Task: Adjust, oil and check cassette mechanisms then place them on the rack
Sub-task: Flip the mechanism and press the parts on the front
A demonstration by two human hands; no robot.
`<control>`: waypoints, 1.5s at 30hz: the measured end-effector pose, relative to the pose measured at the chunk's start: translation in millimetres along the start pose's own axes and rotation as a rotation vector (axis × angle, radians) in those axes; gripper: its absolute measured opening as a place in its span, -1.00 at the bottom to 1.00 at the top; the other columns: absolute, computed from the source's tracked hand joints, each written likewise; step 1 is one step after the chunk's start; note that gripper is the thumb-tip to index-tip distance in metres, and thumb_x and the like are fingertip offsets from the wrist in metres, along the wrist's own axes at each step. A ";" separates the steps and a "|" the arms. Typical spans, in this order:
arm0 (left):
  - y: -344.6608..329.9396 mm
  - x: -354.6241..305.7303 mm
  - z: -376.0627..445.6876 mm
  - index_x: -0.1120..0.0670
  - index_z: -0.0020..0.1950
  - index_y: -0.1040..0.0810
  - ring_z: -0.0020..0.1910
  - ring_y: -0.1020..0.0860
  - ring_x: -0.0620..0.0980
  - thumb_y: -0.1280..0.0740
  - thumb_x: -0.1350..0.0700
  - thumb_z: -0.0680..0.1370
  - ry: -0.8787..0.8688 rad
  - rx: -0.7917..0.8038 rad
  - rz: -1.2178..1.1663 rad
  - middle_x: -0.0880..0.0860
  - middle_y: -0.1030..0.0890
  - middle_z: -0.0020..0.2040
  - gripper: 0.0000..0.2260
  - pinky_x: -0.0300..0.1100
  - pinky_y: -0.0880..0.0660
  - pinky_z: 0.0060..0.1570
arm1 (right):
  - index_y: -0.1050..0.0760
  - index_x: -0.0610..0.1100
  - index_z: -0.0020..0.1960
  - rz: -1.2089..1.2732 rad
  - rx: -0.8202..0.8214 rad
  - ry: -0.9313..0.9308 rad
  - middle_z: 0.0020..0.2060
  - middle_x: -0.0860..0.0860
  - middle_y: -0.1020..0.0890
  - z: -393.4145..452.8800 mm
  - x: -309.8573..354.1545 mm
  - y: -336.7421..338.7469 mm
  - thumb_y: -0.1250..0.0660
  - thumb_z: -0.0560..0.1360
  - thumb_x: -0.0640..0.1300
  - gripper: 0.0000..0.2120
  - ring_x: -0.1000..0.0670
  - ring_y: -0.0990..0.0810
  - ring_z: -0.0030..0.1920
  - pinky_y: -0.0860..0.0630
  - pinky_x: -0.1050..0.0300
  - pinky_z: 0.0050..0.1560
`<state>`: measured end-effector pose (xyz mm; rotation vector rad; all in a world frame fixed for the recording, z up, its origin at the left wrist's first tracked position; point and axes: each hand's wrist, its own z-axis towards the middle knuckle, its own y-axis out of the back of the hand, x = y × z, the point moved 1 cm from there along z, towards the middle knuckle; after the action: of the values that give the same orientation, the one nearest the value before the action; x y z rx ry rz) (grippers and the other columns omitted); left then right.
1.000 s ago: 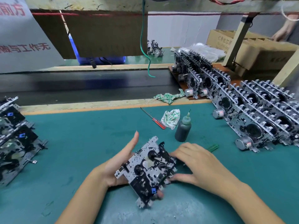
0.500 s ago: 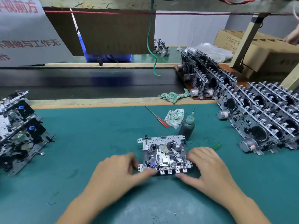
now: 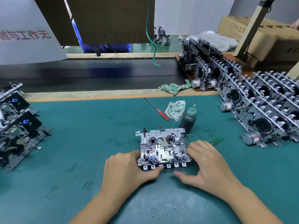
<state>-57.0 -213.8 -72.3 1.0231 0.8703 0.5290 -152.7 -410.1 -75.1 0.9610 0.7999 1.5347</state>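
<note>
Cassette mechanism flat on the tabletop, left hand and right hand gripping its sides; a careless sideways nudge could topple the nearby oil bottle.

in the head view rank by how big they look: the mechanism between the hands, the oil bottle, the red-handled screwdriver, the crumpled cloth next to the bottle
1. cassette mechanism
2. oil bottle
3. crumpled cloth, about level with the bottle, so unsure
4. screwdriver, long but thinnest

The mechanism is nearest the camera.
</note>
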 end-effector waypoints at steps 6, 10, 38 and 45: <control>1.7 6.0 0.9 -0.07 -0.42 -0.55 -0.64 -0.42 -0.02 -0.19 -0.52 0.16 -0.119 0.032 -0.071 -0.03 -0.27 -0.67 -0.48 -0.25 -0.31 -0.58 | -0.42 -0.13 -0.35 -0.063 -0.048 -0.002 -0.38 0.03 -0.47 -0.3 0.5 -4.2 -0.20 0.42 0.26 -0.55 -0.02 -0.41 -0.29 -0.29 0.16 -0.20; 1.9 1.6 1.1 -0.04 -0.45 -0.57 -0.62 -0.47 0.02 -0.18 -0.46 0.17 -0.050 0.010 -0.013 0.00 -0.42 -0.66 -0.49 -0.26 -0.30 -0.57 | -0.42 -0.13 -0.32 -0.041 -0.013 0.024 -0.35 0.03 -0.46 -0.9 -0.5 -4.4 -0.24 0.35 0.35 -0.48 0.00 -0.38 -0.26 -0.30 0.16 -0.15; 1.0 8.7 1.5 0.09 -0.56 -0.31 -0.71 -0.33 0.04 -0.22 -0.40 0.27 -0.260 -0.134 0.000 0.02 -0.30 -0.70 -0.43 -0.29 -0.25 -0.63 | -0.44 -0.15 -0.39 -0.048 -0.004 0.056 -0.39 0.02 -0.50 -5.4 1.8 0.8 -0.26 0.36 0.31 -0.48 -0.05 -0.50 -0.29 -0.36 0.13 0.00; 5.2 20.6 1.8 0.08 -0.49 -0.27 -0.66 -0.28 -0.04 -0.27 -0.28 0.34 -0.393 -0.026 -0.087 -0.05 -0.30 -0.65 -0.52 -0.30 -0.24 -0.62 | -0.38 -0.13 -0.40 -0.022 -0.021 0.008 -0.42 0.03 -0.45 -4.4 1.9 -2.2 -0.25 0.39 0.25 -0.55 -0.05 -0.47 -0.30 -0.31 0.17 -0.09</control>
<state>-43.8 -197.2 -74.9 1.0164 0.5534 0.2513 -155.8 -407.8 -78.7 0.9281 0.7962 1.5260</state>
